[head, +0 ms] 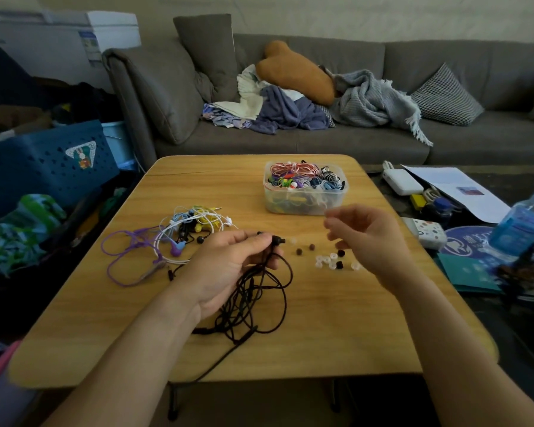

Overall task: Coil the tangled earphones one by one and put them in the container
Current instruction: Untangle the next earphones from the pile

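Observation:
My left hand [228, 266] pinches the two earbud ends of a black earphone [256, 306], whose tangled cable hangs down and lies in loose loops on the wooden table [336, 328]. Right of it, my right hand [367, 238] hovers above the table with fingers loosely curled and nothing in them. A pile of tangled earphones [182, 232], purple, white, blue and yellow, lies to the left of my left hand. The clear plastic container [304, 188], holding several coiled earphones, stands at the far middle of the table.
Loose ear tips [327, 260], clear and dark, are scattered between my hands. A blue basket [43, 161] sits left of the table. A water bottle [524, 223], papers and small items lie on the right. A grey sofa [321, 140] stands behind.

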### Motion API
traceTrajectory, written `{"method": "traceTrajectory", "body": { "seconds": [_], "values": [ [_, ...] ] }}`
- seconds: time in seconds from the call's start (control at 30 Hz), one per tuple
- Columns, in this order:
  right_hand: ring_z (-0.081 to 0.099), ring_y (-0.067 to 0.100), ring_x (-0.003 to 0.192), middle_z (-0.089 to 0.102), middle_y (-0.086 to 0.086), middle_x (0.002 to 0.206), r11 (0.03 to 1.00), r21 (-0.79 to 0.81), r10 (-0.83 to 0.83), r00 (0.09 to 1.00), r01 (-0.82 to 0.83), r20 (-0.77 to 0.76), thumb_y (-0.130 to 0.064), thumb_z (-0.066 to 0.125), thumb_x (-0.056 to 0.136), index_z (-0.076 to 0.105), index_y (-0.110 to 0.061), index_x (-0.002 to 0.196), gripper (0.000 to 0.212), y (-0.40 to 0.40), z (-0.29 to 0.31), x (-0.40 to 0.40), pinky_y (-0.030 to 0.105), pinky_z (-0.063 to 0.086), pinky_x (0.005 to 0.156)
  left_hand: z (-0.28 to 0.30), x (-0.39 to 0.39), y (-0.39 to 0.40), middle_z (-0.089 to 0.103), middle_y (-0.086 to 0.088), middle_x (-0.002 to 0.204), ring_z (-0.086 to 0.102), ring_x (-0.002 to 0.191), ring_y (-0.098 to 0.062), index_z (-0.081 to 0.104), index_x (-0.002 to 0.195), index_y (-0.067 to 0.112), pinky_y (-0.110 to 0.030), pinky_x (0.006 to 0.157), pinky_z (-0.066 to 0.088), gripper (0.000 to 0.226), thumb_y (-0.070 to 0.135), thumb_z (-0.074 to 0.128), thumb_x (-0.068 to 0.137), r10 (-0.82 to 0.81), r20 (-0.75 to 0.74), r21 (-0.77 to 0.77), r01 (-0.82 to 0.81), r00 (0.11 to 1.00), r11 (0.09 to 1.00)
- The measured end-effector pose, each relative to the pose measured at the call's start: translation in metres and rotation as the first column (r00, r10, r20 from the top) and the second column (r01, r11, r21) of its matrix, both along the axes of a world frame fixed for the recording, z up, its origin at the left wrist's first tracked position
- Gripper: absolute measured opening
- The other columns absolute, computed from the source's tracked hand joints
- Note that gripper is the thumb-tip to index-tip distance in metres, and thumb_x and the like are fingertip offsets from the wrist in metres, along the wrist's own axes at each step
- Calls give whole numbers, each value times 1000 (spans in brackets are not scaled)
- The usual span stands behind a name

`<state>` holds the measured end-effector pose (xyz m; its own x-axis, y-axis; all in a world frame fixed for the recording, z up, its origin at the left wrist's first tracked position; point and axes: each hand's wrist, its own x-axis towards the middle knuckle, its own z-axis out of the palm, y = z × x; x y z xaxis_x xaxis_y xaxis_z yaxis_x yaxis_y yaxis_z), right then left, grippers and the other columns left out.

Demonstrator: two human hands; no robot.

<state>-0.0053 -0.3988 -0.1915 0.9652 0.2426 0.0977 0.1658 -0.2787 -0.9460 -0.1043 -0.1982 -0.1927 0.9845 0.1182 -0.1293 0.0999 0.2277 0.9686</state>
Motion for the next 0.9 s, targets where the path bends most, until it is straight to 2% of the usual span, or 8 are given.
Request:
{"method": "traceTrajectory", "body": {
  "seconds": [0.1,0.2,0.3,0.47,0.6,0.7,0.8,0.9],
  "values": [
    [67,7,83,71,-8,88,959,-268,-72,992,98,102,-21,67,92,69,-31,96,11,-19,-6,14,25,56,71,0,3,2,70,-11,83,65,74,-19,68,95,4,-31,79,52,14,13,62,86,23,-35,-53,-25,999,998],
    [58,0,92,67,-15,97,863,-505,29,992,38,126,-21,64,94,70,-34,104,18,-34,-10,24,15,43,66,-1,3,2,68,-5,80,64,74,-15,71,98,7,-30,75,47,26,22,66,78,-14,-58,-24,13,998,1000],
    [54,-1,89,66,-9,104,781,-624,77,992,2,100,-21,59,96,69,-33,109,21,-35,-16,27,13,38,62,-2,2,2,65,-4,79,62,75,-15,72,101,7,-30,71,45,23,21,61,87,-39,-69,16,40,997,999],
    [51,-1,80,63,-9,97,718,-695,92,994,-32,50,-26,64,94,72,-30,104,13,-28,-17,30,11,35,60,-1,-1,-1,65,-6,81,60,77,-17,73,101,6,-33,71,44,27,17,48,98,-48,-73,55,52,996,997],
    [54,1,83,65,-8,99,737,-675,101,993,-34,60,-25,62,95,72,-30,104,14,-26,-16,28,13,38,60,-1,-4,-2,61,-6,79,58,76,-18,70,97,7,-33,71,45,29,17,44,102,-42,-72,129,51,997,990],
    [52,-3,77,66,-10,97,767,-641,121,981,5,153,-30,62,95,73,-27,104,14,-11,-18,27,12,37,58,-1,-5,-5,64,-5,80,56,75,-18,67,92,8,-32,71,46,30,17,41,104,-57,-47,248,67,997,966],
    [52,-3,73,69,-10,92,746,-666,166,969,-3,182,-31,66,91,75,-25,97,13,7,-20,26,11,35,55,1,-7,-9,71,-2,79,57,76,-20,67,90,7,-31,75,48,27,14,44,102,-118,-8,342,113,993,933],
    [53,0,73,68,-9,87,724,-690,190,968,-24,165,-24,67,90,76,-22,94,10,15,-20,27,9,34,54,3,-7,-9,73,-1,79,58,77,-19,71,92,12,-27,77,51,24,17,49,100,-163,13,392,145,987,909]
  ]
}}
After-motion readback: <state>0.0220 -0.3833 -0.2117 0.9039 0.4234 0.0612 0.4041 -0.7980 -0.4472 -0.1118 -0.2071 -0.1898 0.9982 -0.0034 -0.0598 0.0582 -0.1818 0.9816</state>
